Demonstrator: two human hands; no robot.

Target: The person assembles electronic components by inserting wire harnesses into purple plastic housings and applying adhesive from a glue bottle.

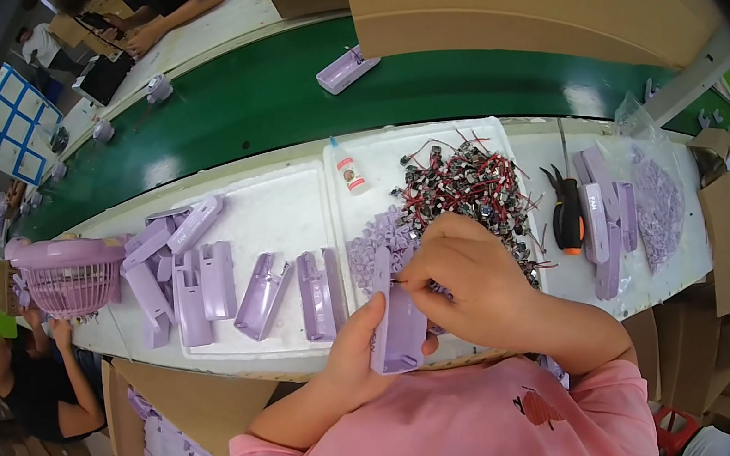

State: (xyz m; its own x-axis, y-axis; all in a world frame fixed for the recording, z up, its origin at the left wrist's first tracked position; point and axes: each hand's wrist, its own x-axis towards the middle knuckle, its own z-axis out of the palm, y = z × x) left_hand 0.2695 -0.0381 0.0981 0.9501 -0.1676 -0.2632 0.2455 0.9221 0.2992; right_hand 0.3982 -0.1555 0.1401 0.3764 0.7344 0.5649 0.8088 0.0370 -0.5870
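"How many foam trays point(287, 206) are on the desk point(112, 342)?"
"Two, plus one bottle point(351, 177) and one basket point(73, 278)."
"And lilac casings point(401, 335)?"
"One in the left hand point(356, 350), one on the green belt point(210, 124), two apart on a tray; the stacked ones overlap beyond counting."
"Wired parts point(461, 182)?"
"One heap, too tangled to count."

Tiny piece point(399, 281), perhaps wire, half-hidden

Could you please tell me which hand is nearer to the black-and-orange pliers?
The right: the right hand is left of the pliers; the left hand is farther left, holding a purple casing.
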